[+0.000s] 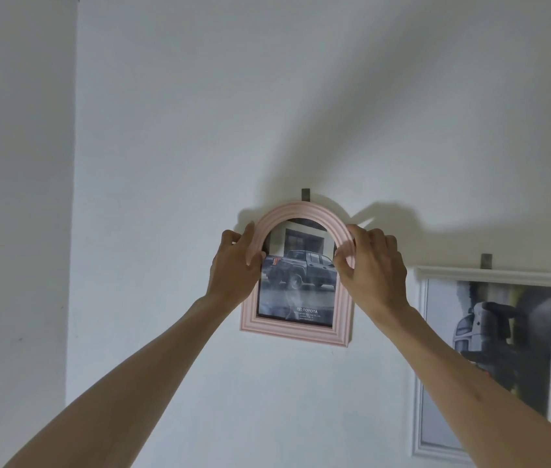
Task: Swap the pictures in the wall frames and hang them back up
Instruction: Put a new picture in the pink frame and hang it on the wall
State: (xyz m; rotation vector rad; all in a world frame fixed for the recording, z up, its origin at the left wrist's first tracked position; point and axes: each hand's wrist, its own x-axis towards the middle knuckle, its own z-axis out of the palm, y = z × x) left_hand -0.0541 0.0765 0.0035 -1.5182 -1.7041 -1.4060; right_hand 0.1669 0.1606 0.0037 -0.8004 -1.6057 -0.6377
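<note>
Gripping pink arched frame (296, 327), both hands (233, 265) (374, 265), hook (305, 194) above, white frame (419, 332) right

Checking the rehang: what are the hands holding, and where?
Both hands grip the pink arched frame at its curved top: left hand on its left side, right hand on its right.

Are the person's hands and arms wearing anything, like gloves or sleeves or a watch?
No. Both arms are bare as far as the picture shows, with no sleeves in view. The left hand and the right hand have no gloves, and no rings, watch or bracelet can be seen.
</note>
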